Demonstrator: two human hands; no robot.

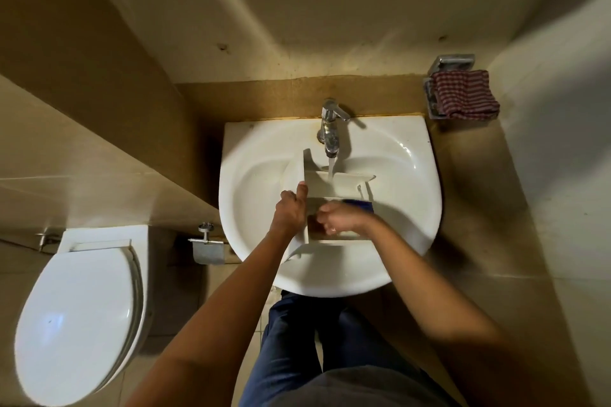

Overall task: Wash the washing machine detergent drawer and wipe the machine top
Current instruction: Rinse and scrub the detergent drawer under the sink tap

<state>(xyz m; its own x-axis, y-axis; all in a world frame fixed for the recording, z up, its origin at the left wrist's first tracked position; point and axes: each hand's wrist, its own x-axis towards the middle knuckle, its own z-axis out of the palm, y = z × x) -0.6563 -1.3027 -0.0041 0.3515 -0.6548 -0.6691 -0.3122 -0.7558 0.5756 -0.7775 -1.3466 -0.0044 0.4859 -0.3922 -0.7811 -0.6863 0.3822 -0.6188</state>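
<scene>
Two bare hands work over a white sink (258, 149) in a small tiled bathroom, seen from above. The white detergent drawer (317, 182) lies across the basin, its open compartments facing up. The tap (330, 129) is running, and a thin stream of water (330, 168) falls into the far compartment.

The left hand (291, 211) grips the drawer's front panel, fingers wrapped round its edge and thumb pointing up along it. The right hand (340, 218) is down in the near compartment with its fingers curled. It is blurred, so whether it holds a sponge or rubs bare-fingered cannot be told. A blue piece (358, 205) shows just beyond it; it may be part of the drawer.

This looks like the washing step, well under way, with the machine top not yet wiped. Next, the drawer likely needs turning under the stream so every compartment is rinsed, while the left hand keeps the wet plastic steady.

A red striped cloth (463, 94) sits on a wall rack to the right. A closed toilet (79, 307) stands to the left.
</scene>
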